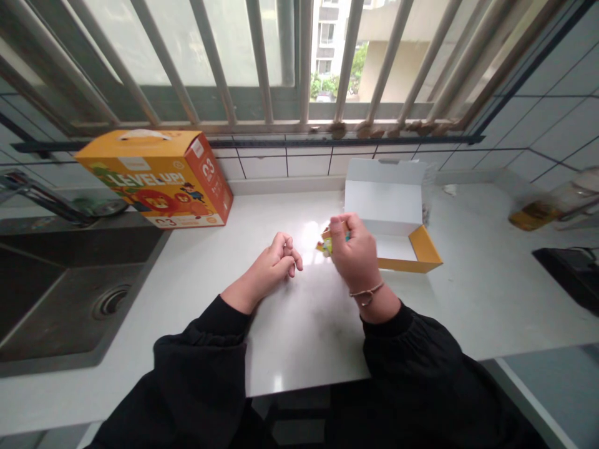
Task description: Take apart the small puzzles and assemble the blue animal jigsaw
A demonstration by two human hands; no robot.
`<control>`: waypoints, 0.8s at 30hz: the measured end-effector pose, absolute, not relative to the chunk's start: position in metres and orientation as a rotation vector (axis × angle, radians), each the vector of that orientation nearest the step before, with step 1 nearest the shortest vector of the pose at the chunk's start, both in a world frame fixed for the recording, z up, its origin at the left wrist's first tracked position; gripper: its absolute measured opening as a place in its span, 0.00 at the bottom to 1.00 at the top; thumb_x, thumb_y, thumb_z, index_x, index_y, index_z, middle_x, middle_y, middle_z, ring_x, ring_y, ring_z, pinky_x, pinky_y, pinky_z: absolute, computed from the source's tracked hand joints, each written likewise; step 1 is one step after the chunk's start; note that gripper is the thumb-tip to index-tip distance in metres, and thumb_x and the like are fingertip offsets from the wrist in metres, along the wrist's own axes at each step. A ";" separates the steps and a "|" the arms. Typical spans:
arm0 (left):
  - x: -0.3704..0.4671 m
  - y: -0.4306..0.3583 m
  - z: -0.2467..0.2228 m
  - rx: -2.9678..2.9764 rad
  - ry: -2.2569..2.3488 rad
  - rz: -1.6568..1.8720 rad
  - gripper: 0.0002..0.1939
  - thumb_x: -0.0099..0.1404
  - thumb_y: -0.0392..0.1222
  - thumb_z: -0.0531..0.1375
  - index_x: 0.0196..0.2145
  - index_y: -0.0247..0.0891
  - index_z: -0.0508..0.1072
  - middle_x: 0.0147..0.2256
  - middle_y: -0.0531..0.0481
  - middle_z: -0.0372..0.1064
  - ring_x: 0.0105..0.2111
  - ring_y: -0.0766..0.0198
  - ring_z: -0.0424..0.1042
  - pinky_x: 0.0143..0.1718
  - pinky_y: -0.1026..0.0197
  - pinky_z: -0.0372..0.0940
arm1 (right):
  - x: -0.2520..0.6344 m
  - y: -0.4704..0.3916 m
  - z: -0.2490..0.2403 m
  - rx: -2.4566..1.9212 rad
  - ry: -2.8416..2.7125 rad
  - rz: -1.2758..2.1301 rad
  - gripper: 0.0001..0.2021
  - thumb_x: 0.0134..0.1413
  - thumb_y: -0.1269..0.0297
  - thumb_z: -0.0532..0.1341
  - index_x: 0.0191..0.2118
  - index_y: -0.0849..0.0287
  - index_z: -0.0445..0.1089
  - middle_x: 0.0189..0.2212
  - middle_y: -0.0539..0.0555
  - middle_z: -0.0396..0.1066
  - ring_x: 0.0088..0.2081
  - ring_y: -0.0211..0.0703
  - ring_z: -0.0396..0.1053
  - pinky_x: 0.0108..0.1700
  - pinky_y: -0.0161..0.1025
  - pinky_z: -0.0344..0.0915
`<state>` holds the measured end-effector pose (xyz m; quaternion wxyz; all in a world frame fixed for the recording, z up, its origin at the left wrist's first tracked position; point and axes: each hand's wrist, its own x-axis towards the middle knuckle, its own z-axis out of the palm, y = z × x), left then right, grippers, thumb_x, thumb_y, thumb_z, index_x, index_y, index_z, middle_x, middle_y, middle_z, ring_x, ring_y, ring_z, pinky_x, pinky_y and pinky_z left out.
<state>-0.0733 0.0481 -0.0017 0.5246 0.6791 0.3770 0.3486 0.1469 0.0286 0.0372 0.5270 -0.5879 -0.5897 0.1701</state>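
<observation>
My right hand (354, 247) is closed, thumb up, around small colourful printed pieces (325, 246). Yellow, green and orange edges stick out on its left side; the fingers hide the rest, and I cannot make out the exact kind. Just behind and to the right of that hand lies an open box (395, 242) with a white inside, orange outer sides and a raised lid. My left hand (277, 260) rests over the white counter (304, 330), its fingers loosely bent and apart, with nothing visible in them.
An orange "LEVEL UP!" carton (163, 181) with a handle stands at the back left, beside the dark sink (70, 299) and its tap (44, 196). A bottle of amber liquid (538, 215) and a black object (568, 274) are at the right. A barred window (262, 62) lies behind.
</observation>
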 end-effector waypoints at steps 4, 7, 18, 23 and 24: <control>-0.075 0.050 -0.003 1.841 0.990 0.711 0.06 0.69 0.36 0.55 0.41 0.45 0.61 0.33 0.54 0.75 0.29 0.62 0.70 0.35 0.57 0.62 | 0.224 0.048 0.049 -1.777 -1.456 -0.021 0.20 0.81 0.45 0.53 0.47 0.54 0.74 0.39 0.61 0.81 0.41 0.54 0.78 0.43 0.45 0.64; -0.074 0.047 0.000 1.946 0.997 0.680 0.05 0.70 0.35 0.55 0.42 0.44 0.64 0.33 0.54 0.75 0.31 0.61 0.70 0.37 0.56 0.62 | 0.267 0.069 0.042 -2.212 -1.622 -0.050 0.17 0.80 0.52 0.55 0.46 0.58 0.76 0.43 0.68 0.82 0.44 0.59 0.79 0.43 0.47 0.63; -0.071 0.044 0.005 1.938 0.946 0.559 0.11 0.69 0.36 0.57 0.49 0.42 0.71 0.28 0.58 0.69 0.27 0.63 0.66 0.34 0.58 0.60 | 0.261 0.051 0.027 -2.043 -1.947 0.319 0.26 0.79 0.44 0.53 0.61 0.60 0.75 0.50 0.69 0.83 0.52 0.61 0.81 0.50 0.47 0.69; -0.070 0.043 0.001 1.994 0.945 0.573 0.08 0.75 0.42 0.60 0.50 0.42 0.72 0.30 0.57 0.68 0.29 0.63 0.67 0.33 0.59 0.62 | 0.249 0.027 0.033 -2.164 -2.077 0.342 0.32 0.77 0.38 0.53 0.66 0.60 0.72 0.53 0.69 0.83 0.52 0.67 0.81 0.47 0.49 0.69; -0.070 0.043 -0.001 2.005 0.939 0.615 0.11 0.75 0.46 0.63 0.52 0.42 0.71 0.35 0.54 0.71 0.31 0.62 0.69 0.35 0.58 0.65 | 0.243 0.022 0.034 -2.155 -2.092 0.333 0.32 0.77 0.38 0.53 0.67 0.60 0.71 0.54 0.69 0.83 0.52 0.67 0.81 0.47 0.49 0.69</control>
